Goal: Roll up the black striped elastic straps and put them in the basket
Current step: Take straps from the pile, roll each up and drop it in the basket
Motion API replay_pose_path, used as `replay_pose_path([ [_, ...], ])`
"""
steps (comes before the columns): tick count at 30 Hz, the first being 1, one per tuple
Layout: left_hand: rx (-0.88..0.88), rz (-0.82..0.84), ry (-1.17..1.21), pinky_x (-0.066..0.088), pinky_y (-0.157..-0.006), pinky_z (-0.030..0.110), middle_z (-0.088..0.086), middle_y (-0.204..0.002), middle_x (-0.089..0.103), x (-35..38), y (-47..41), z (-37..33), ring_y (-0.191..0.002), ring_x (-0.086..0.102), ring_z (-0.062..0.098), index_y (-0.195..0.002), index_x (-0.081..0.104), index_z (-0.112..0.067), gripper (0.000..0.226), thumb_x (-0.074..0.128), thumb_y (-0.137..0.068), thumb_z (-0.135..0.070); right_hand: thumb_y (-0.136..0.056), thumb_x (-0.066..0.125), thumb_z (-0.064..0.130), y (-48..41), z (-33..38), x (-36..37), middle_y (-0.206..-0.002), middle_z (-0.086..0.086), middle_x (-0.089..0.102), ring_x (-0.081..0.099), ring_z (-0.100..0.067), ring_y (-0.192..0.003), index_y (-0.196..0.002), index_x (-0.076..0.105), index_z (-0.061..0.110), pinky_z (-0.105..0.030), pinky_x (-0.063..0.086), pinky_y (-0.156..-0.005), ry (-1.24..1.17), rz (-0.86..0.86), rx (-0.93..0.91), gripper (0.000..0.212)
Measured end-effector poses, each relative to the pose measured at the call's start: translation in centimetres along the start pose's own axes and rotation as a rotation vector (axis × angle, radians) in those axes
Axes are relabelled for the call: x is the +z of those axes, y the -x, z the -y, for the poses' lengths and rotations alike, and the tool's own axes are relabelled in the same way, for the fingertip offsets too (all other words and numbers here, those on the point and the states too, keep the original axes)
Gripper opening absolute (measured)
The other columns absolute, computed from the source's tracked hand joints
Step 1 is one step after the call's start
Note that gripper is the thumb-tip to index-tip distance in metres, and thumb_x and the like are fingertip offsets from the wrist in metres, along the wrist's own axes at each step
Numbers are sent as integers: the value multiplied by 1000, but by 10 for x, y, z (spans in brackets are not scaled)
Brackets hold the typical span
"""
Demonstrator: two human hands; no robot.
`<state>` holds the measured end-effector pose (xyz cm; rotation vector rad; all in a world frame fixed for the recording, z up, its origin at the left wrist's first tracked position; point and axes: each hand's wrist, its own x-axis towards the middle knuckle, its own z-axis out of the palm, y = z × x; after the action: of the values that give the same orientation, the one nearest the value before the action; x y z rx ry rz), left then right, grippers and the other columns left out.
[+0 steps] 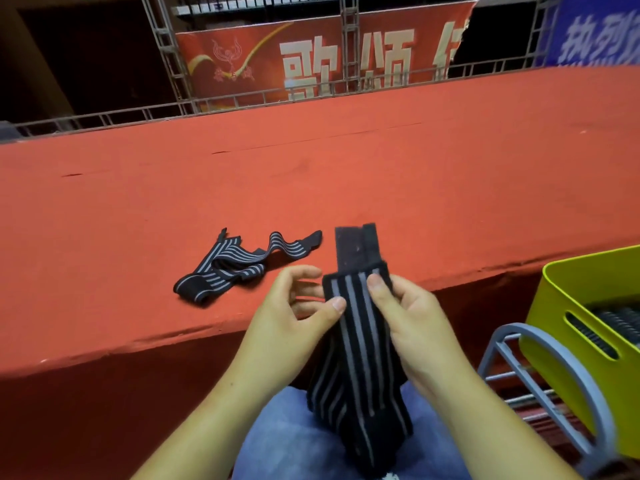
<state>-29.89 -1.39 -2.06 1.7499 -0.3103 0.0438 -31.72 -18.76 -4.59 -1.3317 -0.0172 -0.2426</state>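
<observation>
Nearest the camera, a black striped elastic strap hangs over the person's lap in blue jeans, its lower end bunched against the thigh and its plain dark tab standing up past the fingers. The left hand has its thumb pressed on the strap's left edge with the fingers spread loosely behind, and the right hand pinches the strap's right edge near the top, thumb on the striped face. Rolling seems about to begin at the tab end; it would go best if the tab were folded down tightly first, the edges kept aligned so the roll does not cone, and light tension held on the hanging length as each turn is made. To the right, a yellow-green basket sits on a grey wire rack, just off the near edge of the red carpeted platform; dark striped shapes inside it are probably finished rolls, though they are cut off by the frame. A second strap lies loose and wavy on the platform close to its near edge, left of the hands. Beyond the far edge stand metal trusses and a red banner. How the strap's lower end is folded and whether the fingers behind it grip anything cannot be made out
</observation>
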Motion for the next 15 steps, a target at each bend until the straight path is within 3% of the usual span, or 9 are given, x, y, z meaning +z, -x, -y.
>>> replay_pose_path([
  [2,36,-56,-80,57,-83,26,-3,-97,67,5,2,4,-83,67,11,-106,57,-26,33,83,-86,-22,-106,57,29,-14,16,0,-100,-13,81,78,-25,-89,-104,77,12,-37,62,-78,-24,-37,-33,26],
  [4,54,26,-96,59,-89,38,-4,-100,71,10,5,8,-92,70,15,-105,58,-26,32,82,-84,-28,-107,57,29,-28,34,2,-100,-13,81,79,-26,-88,-107,76,11,-36,63,-75,-46,-51,-66,27],
  [8,95,300,-242,53,-101,37,-15,-119,73,19,8,7,-113,68,2,-123,66,-27,31,75,-93,-24,-107,58,31,-48,61,12,-99,-15,81,78,-28,-88,-105,76,10,-45,65,-79,-40,-47,-130,27],
  [15,41,424,-284,54,-101,40,-14,-116,75,22,11,13,-111,69,1,-120,70,-27,25,70,-95,-30,-108,58,29,-67,84,21,-101,-14,81,79,-28,-92,-104,75,11,-46,65,-84,-76,-53,-175,25],
])
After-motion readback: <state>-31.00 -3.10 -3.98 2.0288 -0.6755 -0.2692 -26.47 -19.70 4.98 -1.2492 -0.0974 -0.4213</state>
